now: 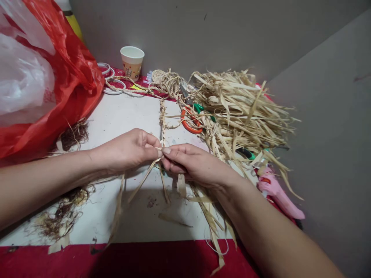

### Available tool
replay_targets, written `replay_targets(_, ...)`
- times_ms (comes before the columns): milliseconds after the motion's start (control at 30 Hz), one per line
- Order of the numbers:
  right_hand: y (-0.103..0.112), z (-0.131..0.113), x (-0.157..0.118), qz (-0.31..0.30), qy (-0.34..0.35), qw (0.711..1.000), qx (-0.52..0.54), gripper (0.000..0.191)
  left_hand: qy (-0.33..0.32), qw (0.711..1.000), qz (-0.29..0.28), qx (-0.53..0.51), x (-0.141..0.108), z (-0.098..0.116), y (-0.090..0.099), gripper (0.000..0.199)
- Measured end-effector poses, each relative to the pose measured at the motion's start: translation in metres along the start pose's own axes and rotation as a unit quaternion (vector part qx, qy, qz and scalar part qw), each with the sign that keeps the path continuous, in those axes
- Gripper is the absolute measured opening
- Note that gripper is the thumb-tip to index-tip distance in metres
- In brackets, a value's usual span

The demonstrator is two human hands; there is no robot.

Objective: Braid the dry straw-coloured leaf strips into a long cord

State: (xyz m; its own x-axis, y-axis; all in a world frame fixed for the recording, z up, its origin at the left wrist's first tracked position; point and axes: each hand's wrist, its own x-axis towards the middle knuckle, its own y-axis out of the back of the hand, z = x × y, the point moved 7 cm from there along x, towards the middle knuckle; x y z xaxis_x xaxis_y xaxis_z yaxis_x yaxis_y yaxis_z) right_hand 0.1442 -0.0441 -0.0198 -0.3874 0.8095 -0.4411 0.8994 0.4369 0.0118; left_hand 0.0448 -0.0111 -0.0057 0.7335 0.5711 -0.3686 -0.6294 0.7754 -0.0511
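Braided cord: the braided cord lies on the white board, running from the upper centre of the frame down to the fingers at its middle.
Left hand: the left hand, left of centre, pinches the cord's near end between thumb and fingers.
Right hand: the right hand, right of centre, pinches at the same spot, the thumbs meeting or nearly so.
Loose strips: the loose strips hang below the hands, splayed in the lower centre; keeping them apart and untwisted should help each crossing lie flat.
Tension: an even, gentle pull would likely suit; dry strips may split if jerked.
Grip: one thumb should pin the last crossing while the other hand shifts a strip.
Scissors: the orange-handled scissors, right of the cord, are best kept clear of it.
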Motion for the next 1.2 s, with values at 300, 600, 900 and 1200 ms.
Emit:
replay_targets(300, 0.001, 0.004, 0.004, 0.033, -0.021, 0.999, 0.008, 0.032, -0.045, 0.972, 0.044, 0.225, -0.007, 0.014, -0.001, 0.018)
replay_targets(600, 0.000, 0.008, 0.002, 0.080, -0.039, 0.996, -0.025, 0.026, -0.070, 0.899, 0.088, 0.424, -0.013, 0.029, -0.001, 0.026)
replay_targets(900, -0.007, 0.014, 0.001, 0.063, -0.052, 0.992, 0.101, 0.035, -0.188, 0.704, 0.084, 0.679, -0.033, 0.012, -0.036, 0.022)
replay_targets(1200, -0.016, 0.010, 0.001, 0.033, -0.048, 0.979, 0.196, 0.035, -0.153, 0.687, 0.109, 0.702, -0.033, 0.008, -0.047, 0.029)
